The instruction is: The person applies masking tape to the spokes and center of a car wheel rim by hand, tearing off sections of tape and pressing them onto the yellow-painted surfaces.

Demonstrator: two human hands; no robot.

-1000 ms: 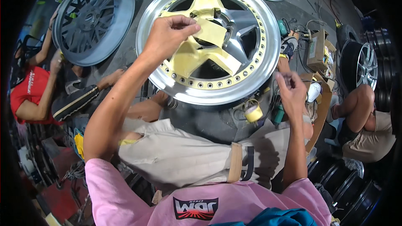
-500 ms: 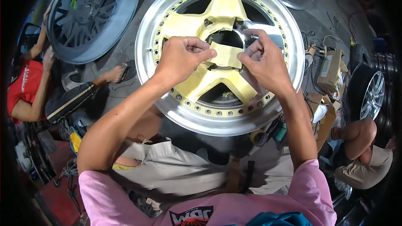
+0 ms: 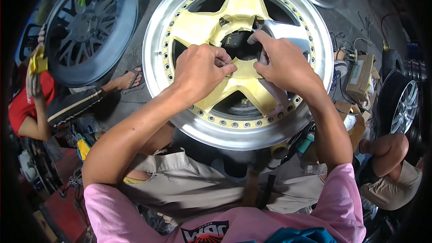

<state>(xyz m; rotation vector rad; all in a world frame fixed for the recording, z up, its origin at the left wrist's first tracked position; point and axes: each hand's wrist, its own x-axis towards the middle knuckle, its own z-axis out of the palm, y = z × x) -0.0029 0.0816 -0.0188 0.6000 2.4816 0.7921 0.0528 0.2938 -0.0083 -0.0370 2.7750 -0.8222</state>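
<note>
A large wheel rim with a polished silver lip [image 3: 155, 65] lies in front of me. Pale yellow masking tape [image 3: 243, 6] covers most of its spokes and the ring of bolts. The upper right spoke [image 3: 285, 30] shows bare shiny metal. My left hand [image 3: 198, 68] pinches the left end of a short strip of masking tape [image 3: 246, 69] at the lower edge of the centre hole. At its right end, my right hand [image 3: 285, 65] grips it with the thumb and curled fingers, the index finger raised. Exactly how the right fingers hold it is partly hidden.
A grey multi-spoke wheel [image 3: 90, 29] stands at upper left, beside a person in a red shirt [image 3: 27, 103] holding a yellow pad [image 3: 39, 61]. Cardboard boxes [image 3: 360, 78], another wheel [image 3: 405, 105] and a person's bent leg [image 3: 387, 150] are at right. A tape roll [image 3: 279, 150] lies below the rim.
Both hands have brought the tape strip down toward the near spoke, uncovering more of the centre hole. The person at left now has a yellow pad in hand, and the grey wheel has shifted.
</note>
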